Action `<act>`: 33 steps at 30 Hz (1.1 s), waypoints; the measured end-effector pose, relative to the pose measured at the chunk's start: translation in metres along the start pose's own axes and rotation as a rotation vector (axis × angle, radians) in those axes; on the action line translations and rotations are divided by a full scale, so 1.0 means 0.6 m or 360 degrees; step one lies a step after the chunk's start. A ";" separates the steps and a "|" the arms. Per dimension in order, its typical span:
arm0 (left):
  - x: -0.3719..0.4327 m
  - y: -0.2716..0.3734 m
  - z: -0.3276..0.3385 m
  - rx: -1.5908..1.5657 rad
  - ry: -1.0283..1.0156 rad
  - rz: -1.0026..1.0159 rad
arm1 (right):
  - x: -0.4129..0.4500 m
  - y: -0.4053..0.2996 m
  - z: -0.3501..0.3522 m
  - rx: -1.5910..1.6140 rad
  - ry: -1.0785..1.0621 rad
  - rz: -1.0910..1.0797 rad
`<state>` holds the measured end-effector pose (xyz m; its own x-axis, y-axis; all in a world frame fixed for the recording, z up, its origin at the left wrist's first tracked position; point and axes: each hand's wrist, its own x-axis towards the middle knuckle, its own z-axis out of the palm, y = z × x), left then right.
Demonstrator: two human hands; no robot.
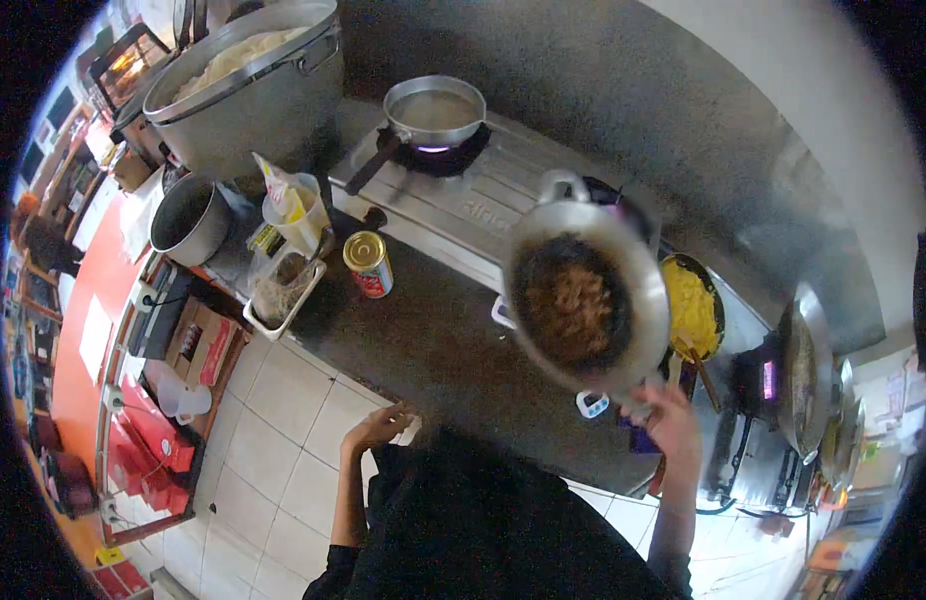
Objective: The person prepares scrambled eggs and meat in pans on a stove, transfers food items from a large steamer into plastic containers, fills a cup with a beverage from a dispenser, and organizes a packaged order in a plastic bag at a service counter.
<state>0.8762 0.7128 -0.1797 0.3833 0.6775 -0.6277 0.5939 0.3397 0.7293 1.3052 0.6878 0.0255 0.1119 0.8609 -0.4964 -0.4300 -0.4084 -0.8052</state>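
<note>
My right hand point(669, 420) grips the near handle of a metal wok point(643, 322), which is tilted and held above the counter beside the stove. Brown cooked pieces of food point(579, 307) lie in its blackened bowl. My left hand point(379, 426) hangs by the counter's front edge, fingers loosely curled; whether something small is between them is unclear. To the wok's right sits a pan of yellow food point(691, 304) with a wooden utensil point(704, 379) in it. A small white timer-like device point(592, 404) lies on the dark counter point(433, 337) below the wok.
A small saucepan of liquid point(435, 112) stands over a lit burner on the gas stove point(463, 199). At left are a large stockpot point(245, 112), an empty-looking pot point(192, 221), a plastic jug point(301, 221), a white tray point(283, 300) and a can point(368, 264). More pans point(804, 375) stand right.
</note>
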 end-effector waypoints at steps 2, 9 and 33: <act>-0.003 0.057 -0.011 -0.0010 -0.0015 -0.0070 | 0.050 -0.038 -0.009 0.0022 0.0103 -0.0066; 0.047 -0.023 -0.006 0.0113 0.0054 0.0214 | 0.226 -0.109 -0.043 0.0023 -0.0121 -0.0422; 0.079 -0.082 -0.162 -0.1129 0.0863 0.0049 | 0.245 0.107 0.008 -0.0457 -0.0624 0.0547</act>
<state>0.7964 0.7915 -0.2192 -0.1019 0.8473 -0.5213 -0.0573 0.5181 0.8534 1.2898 0.7898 -0.0974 -0.3532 0.6903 -0.6314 -0.1172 -0.7023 -0.7022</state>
